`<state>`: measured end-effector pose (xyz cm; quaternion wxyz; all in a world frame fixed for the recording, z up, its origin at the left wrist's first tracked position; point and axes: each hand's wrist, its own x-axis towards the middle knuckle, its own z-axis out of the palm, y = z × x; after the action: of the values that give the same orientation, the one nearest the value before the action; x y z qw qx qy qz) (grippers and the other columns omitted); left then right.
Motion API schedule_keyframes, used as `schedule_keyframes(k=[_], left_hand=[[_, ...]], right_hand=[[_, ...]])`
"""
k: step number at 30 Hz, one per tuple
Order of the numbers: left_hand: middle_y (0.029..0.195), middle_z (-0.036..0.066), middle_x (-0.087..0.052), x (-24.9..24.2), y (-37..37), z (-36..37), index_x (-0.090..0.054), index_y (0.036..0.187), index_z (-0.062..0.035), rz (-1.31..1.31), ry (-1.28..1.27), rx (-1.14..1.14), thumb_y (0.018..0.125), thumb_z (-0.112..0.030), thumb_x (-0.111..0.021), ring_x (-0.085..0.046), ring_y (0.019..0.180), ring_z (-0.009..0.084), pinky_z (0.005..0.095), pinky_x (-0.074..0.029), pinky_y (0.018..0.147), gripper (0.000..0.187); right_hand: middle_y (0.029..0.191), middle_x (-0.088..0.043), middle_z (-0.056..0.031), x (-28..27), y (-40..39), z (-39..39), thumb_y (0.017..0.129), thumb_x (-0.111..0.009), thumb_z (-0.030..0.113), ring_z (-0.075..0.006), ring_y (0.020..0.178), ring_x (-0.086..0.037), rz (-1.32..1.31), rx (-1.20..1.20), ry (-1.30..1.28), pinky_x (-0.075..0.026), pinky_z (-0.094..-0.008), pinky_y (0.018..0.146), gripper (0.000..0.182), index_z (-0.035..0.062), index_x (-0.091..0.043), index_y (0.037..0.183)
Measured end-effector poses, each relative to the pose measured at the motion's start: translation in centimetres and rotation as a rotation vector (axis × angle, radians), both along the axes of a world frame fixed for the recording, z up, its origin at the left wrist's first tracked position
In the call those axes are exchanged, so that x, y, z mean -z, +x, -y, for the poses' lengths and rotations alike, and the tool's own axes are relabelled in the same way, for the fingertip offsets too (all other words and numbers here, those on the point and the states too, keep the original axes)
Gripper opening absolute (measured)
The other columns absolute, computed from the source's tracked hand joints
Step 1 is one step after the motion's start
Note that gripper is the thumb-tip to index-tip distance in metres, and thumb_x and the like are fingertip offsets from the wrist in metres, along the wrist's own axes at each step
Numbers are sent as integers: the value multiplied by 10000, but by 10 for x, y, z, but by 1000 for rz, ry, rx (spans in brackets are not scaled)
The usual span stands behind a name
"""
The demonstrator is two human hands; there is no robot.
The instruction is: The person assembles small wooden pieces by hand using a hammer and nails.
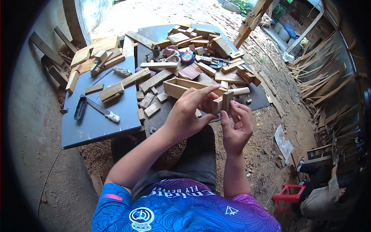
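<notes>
My left hand [188, 110] pinches a small pale wood block [217, 105] between thumb and fingers, above the near edge of the table. Upright against that block stands a thin, darker wood piece [228, 101], gripped by the thumb and fingers of my right hand [237, 129]. The two pieces meet face to face between my hands. Just behind my left hand lies a long box-like wooden frame [176, 89]. A pale round wooden stick [239, 91] rests beyond my right fingertips.
Offcuts, a blue-and-red tape measure [187, 57] and a metal clamp [218, 63] crowd the table. On the blue-grey board [96, 131] lie a saw-like tool with a wrapped end [112, 116] and a black handle [80, 107]. A person [322, 195] sits at lower right by a red stool [288, 195].
</notes>
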<state>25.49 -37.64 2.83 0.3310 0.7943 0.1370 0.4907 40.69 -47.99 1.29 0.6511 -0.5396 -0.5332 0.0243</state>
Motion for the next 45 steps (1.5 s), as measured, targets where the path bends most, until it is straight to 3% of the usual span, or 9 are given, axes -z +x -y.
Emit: schedule_keyframes(k=[6,14,19,21,23,27,33,38,45], left_hand=[[1177,79,-728,-2,9,-2,-545,1469,-99,42,-73,41,734,-20,-870,-675,1013,198,322,-593,785,808],[1117,107,-689,33,-17,22,-593,1388,-69,-27,219,-73,717,-59,-869,-665,945,296,403,-571,854,726],[1098,85,-674,32,-70,39,-667,1308,-95,-153,254,-145,682,-55,-872,-634,953,298,406,-566,844,660],[1067,64,-657,29,-97,42,-721,1228,-125,-265,260,-280,652,-63,-887,-606,955,294,411,-564,841,603],[1062,51,-626,30,-123,39,-732,1199,-133,-311,251,-366,623,-64,-875,-588,995,278,406,-546,864,598],[1067,102,-567,26,-168,24,-728,1161,-71,-301,182,-507,585,11,-819,-574,1017,276,352,-654,714,589],[1166,133,-575,43,-210,-1,-704,1161,-39,-181,-58,-619,627,53,-774,-651,1125,266,382,-650,886,546],[1246,112,-536,72,-232,-28,-605,1172,-38,-145,-191,-686,684,121,-728,-615,1237,273,401,-627,999,528],[1247,100,-547,109,-243,-42,-551,1152,-56,-126,-244,-735,721,137,-705,-609,1258,270,378,-596,1010,497]], right_hand=[[1261,-556,-137,2,3,-2,904,-757,-24,-214,1186,-622,-157,-59,-13,-559,-357,1033,308,-29,-635,1187],[1211,-624,-140,29,21,7,951,-718,17,-195,1061,-674,-288,-113,39,-572,-353,955,182,-9,-615,1099],[1087,-712,-156,36,13,-7,1031,-641,155,-300,1017,-733,-882,-431,-35,-628,-408,864,188,4,-606,1138],[1100,-709,-151,45,0,-20,1039,-645,145,-302,1030,-736,-919,-539,-128,-632,-403,883,197,-3,-605,1162],[1101,-709,-136,46,-20,-36,1023,-672,130,-280,1046,-732,-855,-545,-212,-623,-388,913,217,-12,-612,1177],[1164,-689,-128,55,-56,-68,994,-707,85,-249,1116,-703,-835,-675,-275,-607,-374,961,239,-19,-618,1189],[1256,-640,-109,55,-106,-105,933,-744,27,-189,1170,-663,-507,-689,-223,-575,-334,1028,203,4,-689,1127],[1086,-681,-98,49,-126,-128,831,-799,69,-235,866,-686,60,-489,-116,-569,-344,773,256,43,-715,1071],[1096,-657,-100,52,-97,-141,796,-785,53,-266,974,-659,171,-371,-233,-559,-365,836,357,60,-691,1140]])
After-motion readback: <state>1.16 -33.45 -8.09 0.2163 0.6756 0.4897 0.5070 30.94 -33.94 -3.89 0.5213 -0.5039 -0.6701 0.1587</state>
